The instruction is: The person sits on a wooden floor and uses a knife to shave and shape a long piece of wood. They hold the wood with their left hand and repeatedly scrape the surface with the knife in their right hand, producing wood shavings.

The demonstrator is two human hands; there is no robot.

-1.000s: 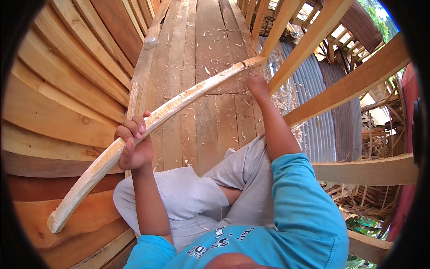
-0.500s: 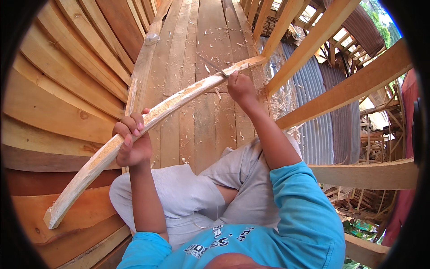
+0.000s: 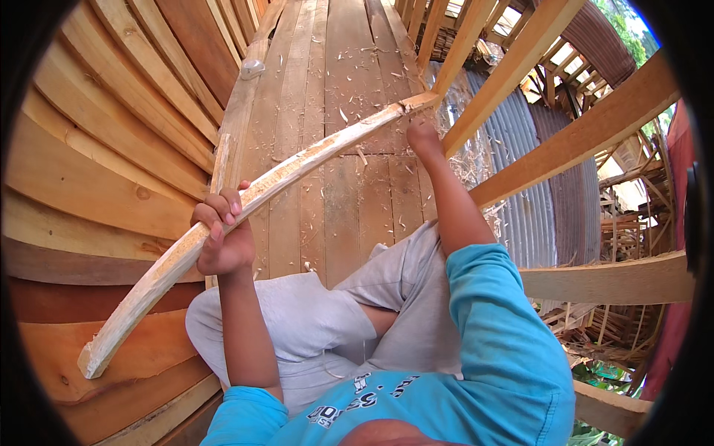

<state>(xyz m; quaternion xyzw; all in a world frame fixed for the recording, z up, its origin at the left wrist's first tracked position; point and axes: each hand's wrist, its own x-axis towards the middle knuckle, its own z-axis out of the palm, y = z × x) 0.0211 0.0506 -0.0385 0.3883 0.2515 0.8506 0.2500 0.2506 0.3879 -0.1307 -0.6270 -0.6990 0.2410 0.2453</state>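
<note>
A long, pale wooden pole [image 3: 297,165] with a roughly pared surface slants from lower left to the far right. My left hand [image 3: 227,234] is wrapped round it left of the middle, fingers over the top. Near the pole's far end, my right hand [image 3: 424,137] is closed in a fist. It grips a knife, whose thin blade shows clearly only in the earlier frame; now the blade is mostly hidden, with a dark sliver against the pole. The far end of the pole meets an upright of the wooden railing.
Wood shavings lie scattered over the plank floor [image 3: 338,193]. A wall of wooden boards [image 3: 111,163] rises on the left, and a slatted railing [image 3: 513,82] runs along the right. Corrugated metal sheets [image 3: 520,171] lie beyond it. A small clear object [image 3: 253,68] sits by the left wall.
My right hand has slid along the pole toward its far end, away to the right. My left hand keeps its hold, and the pole has barely shifted.
</note>
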